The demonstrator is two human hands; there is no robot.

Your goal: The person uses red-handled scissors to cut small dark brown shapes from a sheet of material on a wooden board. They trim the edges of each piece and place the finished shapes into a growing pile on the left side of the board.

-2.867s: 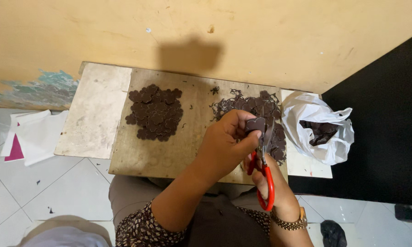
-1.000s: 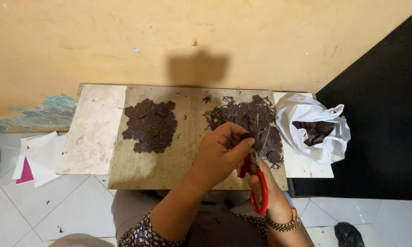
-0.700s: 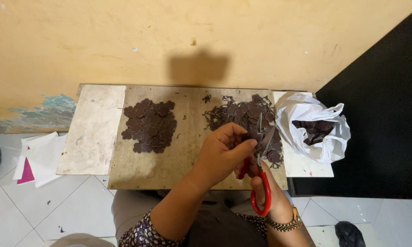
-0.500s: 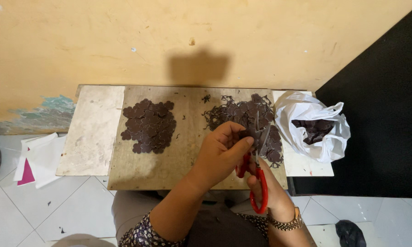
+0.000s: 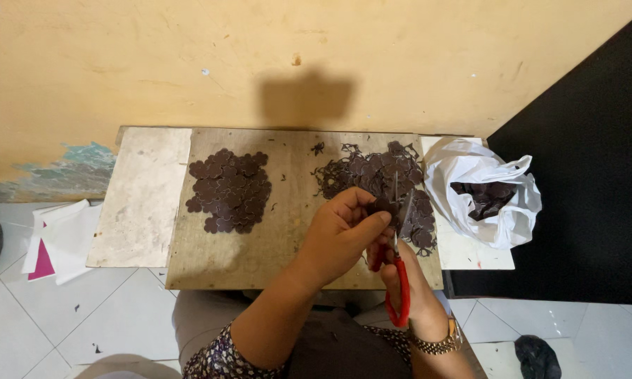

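**Cutting dark shapes over the wooden worktop**

The left hand (image 5: 340, 235) pinches a small dark brown piece (image 5: 382, 206) between thumb and fingertips, holding it up just above the worktop (image 5: 281, 238). The right hand (image 5: 407, 281) grips red-handled scissors (image 5: 398, 263), fingers through the loops, with the blades slightly parted at the piece's edge. Beneath them lies a loose heap of uncut dark scraps (image 5: 372, 175). Well to the left sits a tidy pile of finished flower-shaped cutouts (image 5: 229, 189). A white plastic bag (image 5: 481, 193) holding more dark material rests at the right end.
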